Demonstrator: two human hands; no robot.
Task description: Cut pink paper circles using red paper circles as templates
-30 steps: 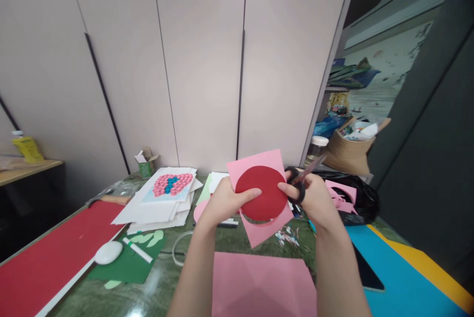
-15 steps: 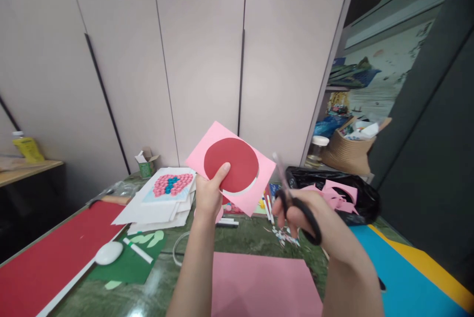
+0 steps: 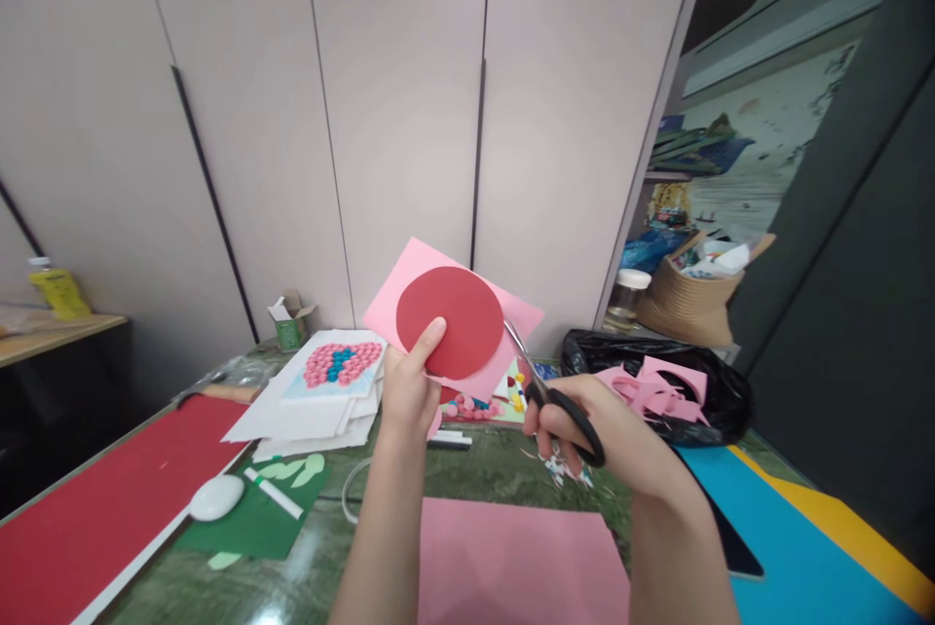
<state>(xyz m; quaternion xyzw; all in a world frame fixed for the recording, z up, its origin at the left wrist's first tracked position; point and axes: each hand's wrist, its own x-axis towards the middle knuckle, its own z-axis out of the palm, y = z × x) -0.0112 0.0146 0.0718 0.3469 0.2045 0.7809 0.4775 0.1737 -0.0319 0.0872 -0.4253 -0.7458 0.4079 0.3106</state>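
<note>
My left hand [image 3: 413,382] pinches a pink paper sheet [image 3: 394,286] together with a red paper circle [image 3: 467,323] lying on its face, thumb on the red side. Both are raised above the table. In my right hand [image 3: 577,425] is a pair of black-handled scissors [image 3: 537,372], fingers through the loops. The blades point up and left, their tips at the right edge of the red circle, over the pink sheet. Below, a larger pink sheet [image 3: 518,557] lies flat on the green table [image 3: 380,547].
Left are a white stack of paper with a pompom picture [image 3: 340,367], green paper [image 3: 248,523], a white marker [image 3: 274,494] and a white oval object [image 3: 216,498]. Right, a black bag [image 3: 730,406] holds pink scraps [image 3: 664,391]; blue board [image 3: 796,528] lies in front.
The scissors have moved left from beside the paper to the circle's right edge. My left hand has shifted slightly left, and the pink sheet has tilted.
</note>
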